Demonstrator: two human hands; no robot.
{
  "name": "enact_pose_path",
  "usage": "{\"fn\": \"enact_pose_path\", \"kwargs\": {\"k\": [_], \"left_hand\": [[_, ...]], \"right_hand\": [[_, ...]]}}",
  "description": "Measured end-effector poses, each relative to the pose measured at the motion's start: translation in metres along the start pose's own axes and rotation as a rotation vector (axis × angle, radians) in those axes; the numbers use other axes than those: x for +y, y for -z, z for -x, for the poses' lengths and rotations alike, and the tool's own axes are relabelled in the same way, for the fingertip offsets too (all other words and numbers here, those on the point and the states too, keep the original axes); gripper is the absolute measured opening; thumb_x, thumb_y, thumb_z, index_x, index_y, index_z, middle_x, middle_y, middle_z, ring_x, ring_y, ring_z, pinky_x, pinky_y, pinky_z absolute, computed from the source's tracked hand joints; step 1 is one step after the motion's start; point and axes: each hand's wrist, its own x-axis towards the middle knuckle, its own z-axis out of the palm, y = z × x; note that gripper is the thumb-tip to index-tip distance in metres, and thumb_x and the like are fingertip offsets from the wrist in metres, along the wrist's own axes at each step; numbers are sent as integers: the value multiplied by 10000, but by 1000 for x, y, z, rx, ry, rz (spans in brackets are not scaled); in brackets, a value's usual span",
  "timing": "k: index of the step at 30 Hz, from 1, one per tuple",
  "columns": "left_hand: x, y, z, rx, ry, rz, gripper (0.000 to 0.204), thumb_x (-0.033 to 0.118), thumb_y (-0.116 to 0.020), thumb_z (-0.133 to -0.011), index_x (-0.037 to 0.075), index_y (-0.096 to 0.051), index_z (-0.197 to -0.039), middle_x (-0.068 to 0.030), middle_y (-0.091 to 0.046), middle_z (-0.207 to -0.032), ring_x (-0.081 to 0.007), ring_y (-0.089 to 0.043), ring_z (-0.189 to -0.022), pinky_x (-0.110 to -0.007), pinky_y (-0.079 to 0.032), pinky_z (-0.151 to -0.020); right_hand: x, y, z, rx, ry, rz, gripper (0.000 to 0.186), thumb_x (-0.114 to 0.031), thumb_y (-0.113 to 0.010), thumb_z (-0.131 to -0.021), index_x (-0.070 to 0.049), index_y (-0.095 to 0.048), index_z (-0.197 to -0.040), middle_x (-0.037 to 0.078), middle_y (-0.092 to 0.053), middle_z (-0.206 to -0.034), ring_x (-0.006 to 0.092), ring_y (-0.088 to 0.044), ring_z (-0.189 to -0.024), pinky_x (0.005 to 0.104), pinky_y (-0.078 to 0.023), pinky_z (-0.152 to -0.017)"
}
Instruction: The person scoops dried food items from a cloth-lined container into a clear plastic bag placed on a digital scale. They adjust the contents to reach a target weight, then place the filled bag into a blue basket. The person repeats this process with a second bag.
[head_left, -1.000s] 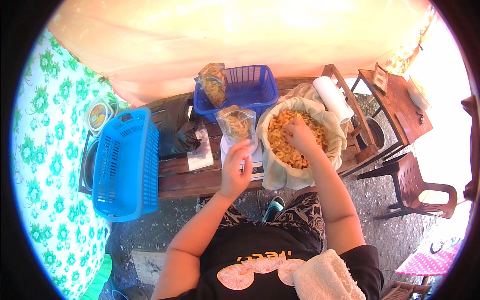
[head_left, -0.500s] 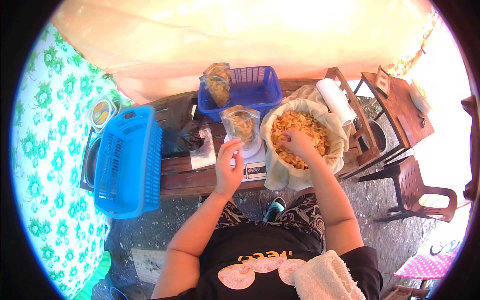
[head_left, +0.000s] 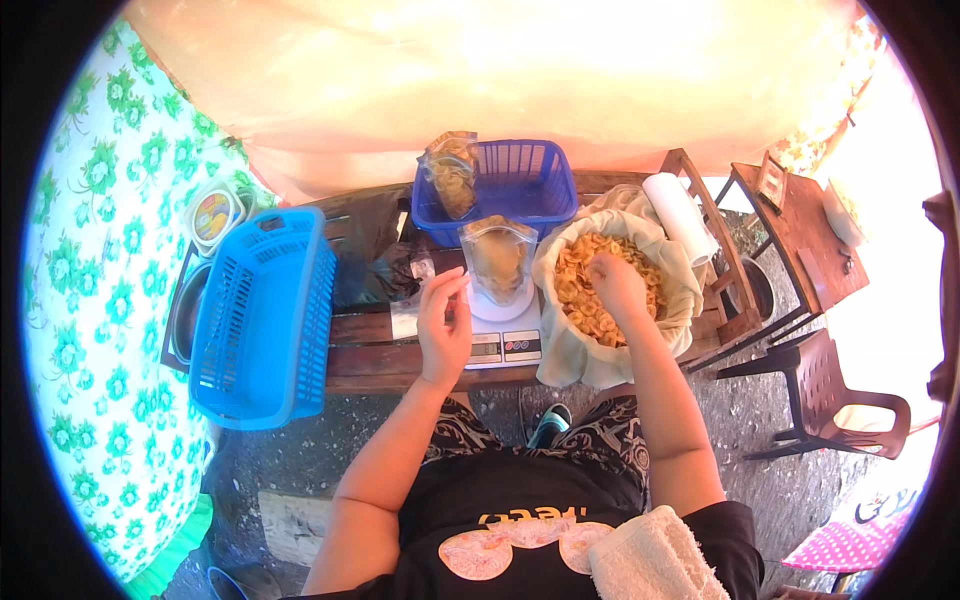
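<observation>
My right hand [head_left: 620, 285] reaches into a heap of yellow-orange banana chips [head_left: 582, 292], its fingers closed on some at the surface. A pale cloth [head_left: 560, 362] lines the round container around the chips. My left hand [head_left: 444, 325] is raised beside a clear pouch [head_left: 498, 262], its fingers stretched up and holding nothing. That pouch stands upright, partly filled with chips, on the round pan of a white kitchen scale [head_left: 500, 347]. Behind it, filled pouches [head_left: 453, 185] lean in the left end of a dark blue basket [head_left: 545, 205].
A long light-blue basket [head_left: 262, 320] stands at the left of the slatted wooden table [head_left: 370, 372]. Between them lie a dark plastic bag [head_left: 365, 255] and clear packaging [head_left: 405, 318]. A white roll [head_left: 680, 218] lies behind the chips. Right are a small wooden table [head_left: 790, 235] and brown chair [head_left: 825, 385].
My right hand has shifted slightly within the chips. My left hand has drawn a little away from the pouch, uncovering more of the scale's display. The whole view has shifted slightly.
</observation>
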Motion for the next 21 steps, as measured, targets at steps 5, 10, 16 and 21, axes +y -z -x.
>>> {"fn": "enact_pose_path", "kwargs": {"k": [5, 10, 16, 21], "left_hand": [[-9, -4, -15, 51, -4, -9, 270, -51, -555, -916, 15, -595, -1175, -94, -566, -1199, -152, -573, -933, -245, -491, -699], [-12, -16, -33, 99, 61, 33, 361, -48, -563, -909, 28, -543, -1261, -88, -519, -1245, -153, -533, -1000, -251, -483, -757], [-23, 1, -32, 139, 64, -7, 364, -35, -568, -908, 35, -545, -1264, -99, -536, -1244, -168, -549, -998, -270, -485, -771], [-35, 11, -29, 182, 144, -12, 346, -16, -559, -924, 45, -549, -1265, -79, -550, -1191, -165, -556, -1000, -279, -487, -772]], "right_hand": [[-63, 42, -20, 104, 184, -392, 210, -171, -675, -839, -79, -679, -1027, 110, -698, -882, 259, -662, -805, 366, -522, -736], [-128, 37, -32, 8, 344, -485, 243, -150, -716, -827, -40, -683, -1042, 88, -694, -866, 193, -647, -807, 325, -516, -750], [-106, 25, -41, 73, 332, -532, 204, -113, -679, -854, -45, -700, -1046, 79, -704, -888, 192, -651, -825, 314, -517, -757], [-27, 23, -66, 43, 97, -314, 230, -150, -688, -847, -33, -706, -1045, 105, -701, -900, 239, -665, -851, 353, -522, -776]]}}
